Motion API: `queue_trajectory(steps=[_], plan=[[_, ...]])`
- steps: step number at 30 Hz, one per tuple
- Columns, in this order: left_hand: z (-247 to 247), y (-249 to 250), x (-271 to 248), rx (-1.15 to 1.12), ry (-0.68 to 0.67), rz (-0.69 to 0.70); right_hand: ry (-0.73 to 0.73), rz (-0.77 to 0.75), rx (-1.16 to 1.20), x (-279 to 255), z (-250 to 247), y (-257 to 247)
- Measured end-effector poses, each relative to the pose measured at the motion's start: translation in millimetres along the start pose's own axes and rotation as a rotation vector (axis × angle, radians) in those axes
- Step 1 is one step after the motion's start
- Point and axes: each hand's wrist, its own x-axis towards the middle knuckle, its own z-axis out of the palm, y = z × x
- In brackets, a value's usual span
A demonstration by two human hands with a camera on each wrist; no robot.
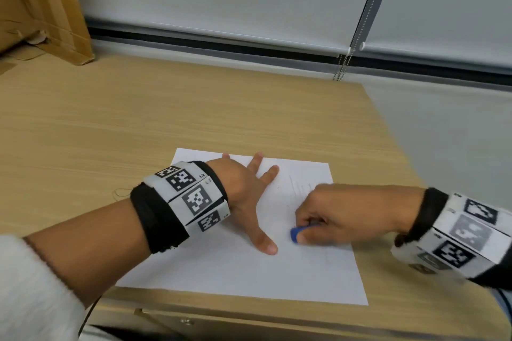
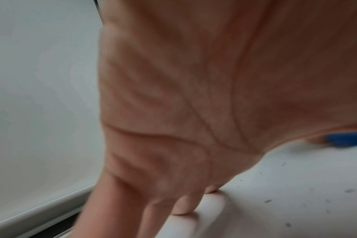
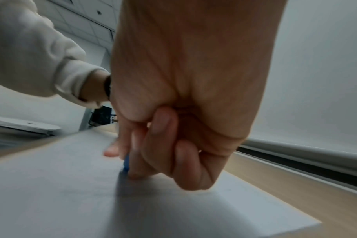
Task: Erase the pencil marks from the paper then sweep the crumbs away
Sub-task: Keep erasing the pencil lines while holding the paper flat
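A white sheet of paper (image 1: pixel 227 266) lies on the wooden desk near its front edge. My left hand (image 1: pixel 249 191) lies flat on the sheet's upper middle, fingers spread and straight, thumb pointing toward me. My right hand (image 1: pixel 327 216) pinches a small blue eraser (image 1: pixel 295 234) and holds its tip against the paper just right of the left thumb. Faint pencil lines (image 1: pixel 293 188) show above the right hand. In the left wrist view dark crumbs (image 2: pixel 285 198) dot the paper (image 2: pixel 275 185) and the eraser (image 2: pixel 346 139) is blurred. The right wrist view shows the eraser (image 3: pixel 126 162) between curled fingers (image 3: pixel 185 161).
The wooden desk (image 1: pixel 138 119) extends left and back. A cardboard box (image 1: pixel 38 3) stands at the back left corner. A window blind with a bead chain (image 1: pixel 343 63) hangs behind the desk. The desk's right edge (image 1: pixel 401 152) is close to the paper.
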Motion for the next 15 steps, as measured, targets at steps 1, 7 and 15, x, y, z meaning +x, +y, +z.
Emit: queue_trajectory(steps=[1, 7, 15], plan=[[0.4, -0.2, -0.2, 0.002, -0.001, 0.003, -0.023, -0.017, 0.007, -1.9, 0.7, -3.5], [-1.1, 0.3, 0.2, -0.009, -0.030, -0.003, 0.061, 0.045, -0.028, 8.9, -7.1, 5.2], [-1.6, 1.4, -2.3, 0.002, -0.029, -0.003, 0.078, 0.045, -0.102, 12.5, -9.4, -1.9]])
